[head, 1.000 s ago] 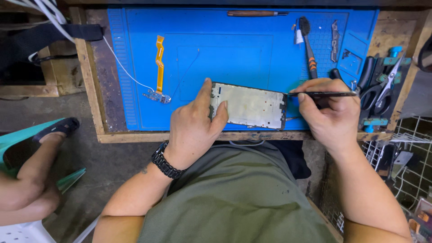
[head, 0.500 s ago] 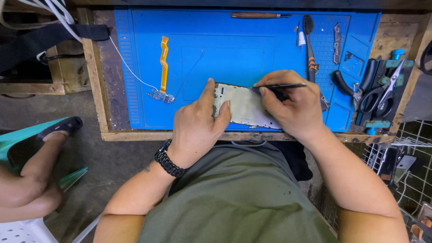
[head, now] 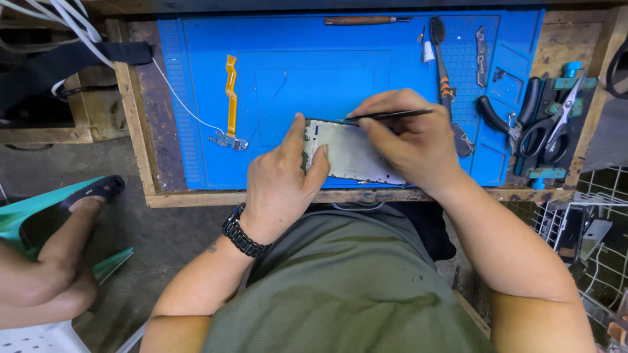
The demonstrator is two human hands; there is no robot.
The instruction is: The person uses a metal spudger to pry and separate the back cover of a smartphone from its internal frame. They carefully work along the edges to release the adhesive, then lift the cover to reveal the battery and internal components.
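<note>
Hands: two; left hand grasps one phone frame, right hand pinches one tweezers.
Around: one orange ribbon cable upper left, one scissors right, both on or beside the blue mat.

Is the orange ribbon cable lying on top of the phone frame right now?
No, the orange ribbon cable lies apart on the blue mat, left of the phone frame.

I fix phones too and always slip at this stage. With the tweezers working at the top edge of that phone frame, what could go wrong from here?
1. The tweezers in the right hand could skid off the phone frame toward the left hand, whose fingers sit right beside the tip.
2. The frame lies at the near edge of the blue mat; a hard push might slide it off the bench.
3. The orange flex cable lies loose nearby and could get snagged.
</note>
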